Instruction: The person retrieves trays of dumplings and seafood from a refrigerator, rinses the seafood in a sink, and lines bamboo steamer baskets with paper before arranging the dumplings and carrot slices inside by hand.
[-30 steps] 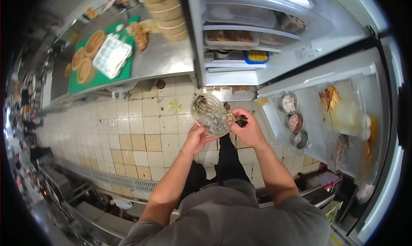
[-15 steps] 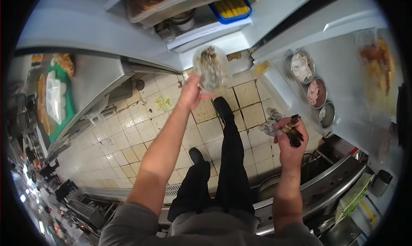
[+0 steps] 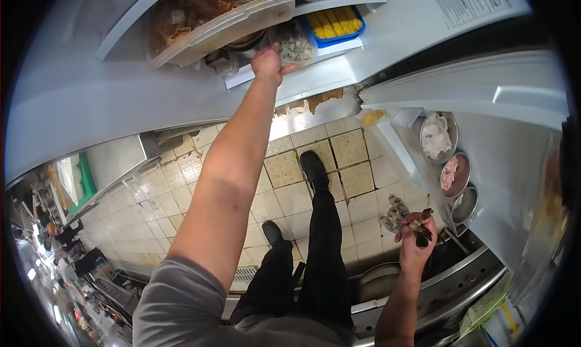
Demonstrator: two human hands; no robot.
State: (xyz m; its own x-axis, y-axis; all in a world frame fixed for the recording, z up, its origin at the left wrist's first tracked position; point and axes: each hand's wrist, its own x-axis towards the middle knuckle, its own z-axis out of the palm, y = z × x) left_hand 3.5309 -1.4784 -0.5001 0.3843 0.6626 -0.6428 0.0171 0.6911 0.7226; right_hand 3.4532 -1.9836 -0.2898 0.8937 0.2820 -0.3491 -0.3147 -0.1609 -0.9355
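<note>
At the fridge's low shelf, my left hand (image 3: 267,64) grips the near left edge of a clear plastic container (image 3: 301,57). Greyish raw shrimp (image 3: 295,46) lie in the container. Its place is just left of a blue tray (image 3: 334,41) with yellow sticks of food. My right hand (image 3: 417,247), held low on the right above the cooking counter, is closed around several raw shrimp (image 3: 394,214). Their dark tails are in my fingers, and their grey bodies hang out to the left.
A large tub (image 3: 236,21) of brown food sits on the shelf above. The open fridge door (image 3: 490,147) on the right holds metal bowls, one with pink meat (image 3: 449,172). A steel counter (image 3: 115,165) stands at the left. Tiled floor (image 3: 284,201) lies below.
My left hand has moved forward with the shrimp container, from above the floor into the fridge's low shelf. My right hand keeps its shrimp and has shifted slightly down.
</note>
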